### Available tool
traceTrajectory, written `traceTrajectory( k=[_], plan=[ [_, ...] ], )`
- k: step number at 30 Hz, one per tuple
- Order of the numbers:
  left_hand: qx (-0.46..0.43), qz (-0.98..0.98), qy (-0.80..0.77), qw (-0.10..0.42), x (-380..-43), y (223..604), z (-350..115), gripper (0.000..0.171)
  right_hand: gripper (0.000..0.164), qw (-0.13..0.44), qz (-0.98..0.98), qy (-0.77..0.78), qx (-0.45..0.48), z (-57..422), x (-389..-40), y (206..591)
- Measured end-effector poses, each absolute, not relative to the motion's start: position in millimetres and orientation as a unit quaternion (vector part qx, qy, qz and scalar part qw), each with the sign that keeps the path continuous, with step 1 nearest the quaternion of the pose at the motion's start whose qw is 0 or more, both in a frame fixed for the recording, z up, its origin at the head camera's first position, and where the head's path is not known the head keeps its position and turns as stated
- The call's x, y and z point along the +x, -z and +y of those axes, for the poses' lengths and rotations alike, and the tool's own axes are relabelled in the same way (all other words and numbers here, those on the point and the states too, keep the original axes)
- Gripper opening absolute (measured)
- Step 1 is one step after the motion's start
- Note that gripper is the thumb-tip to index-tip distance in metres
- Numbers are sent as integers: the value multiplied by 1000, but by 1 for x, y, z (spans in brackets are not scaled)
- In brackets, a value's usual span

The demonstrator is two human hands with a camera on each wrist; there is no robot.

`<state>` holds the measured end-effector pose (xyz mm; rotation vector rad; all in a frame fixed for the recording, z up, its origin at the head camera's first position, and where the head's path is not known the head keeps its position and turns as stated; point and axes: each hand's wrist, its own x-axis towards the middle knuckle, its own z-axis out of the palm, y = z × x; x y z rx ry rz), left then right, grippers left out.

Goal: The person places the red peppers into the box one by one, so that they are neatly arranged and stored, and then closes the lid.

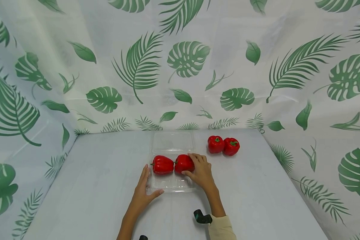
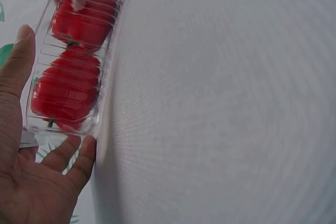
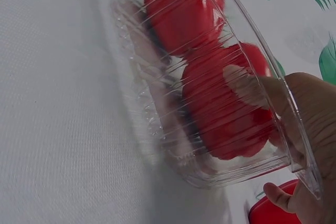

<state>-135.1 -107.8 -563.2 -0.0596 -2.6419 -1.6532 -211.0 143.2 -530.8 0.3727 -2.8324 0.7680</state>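
Two red bell peppers lie on their sides in a clear plastic clamshell container [image 1: 168, 185], their stems toward the left. My right hand [image 1: 201, 170] holds the right-hand bell pepper [image 1: 183, 164], thumb on its near side and fingers at its far right. In the right wrist view, the thumb [image 3: 247, 85] shows through the clear wall against the pepper. Fairly straight fingers of my left hand [image 1: 143, 191] touch the container's left end, with the thumb extended along the near side. The left bell pepper [image 2: 65, 90] sits closest to that hand.
Two more red bell peppers [image 1: 215, 144] [image 1: 231, 146] stand side by side on the white table [image 1: 93, 186], right of the container. The container's clear lid [image 1: 172, 140] lies folded back. Leaf-printed cloth [image 1: 132, 110] borders the table at the back and sides.
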Motion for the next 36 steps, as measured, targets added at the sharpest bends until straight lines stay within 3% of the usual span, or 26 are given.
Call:
traceTrajectory(
  k=[12, 36],
  plan=[
    [-15, -852, 524, 11, -135, 566, -108, 109, 73, 76, -957, -251, 119, 144, -214, 531],
    [-23, -849, 528, 11, -135, 563, -108, 109, 75, 72, -954, -266, 117, 143, -213, 531]
  ],
)
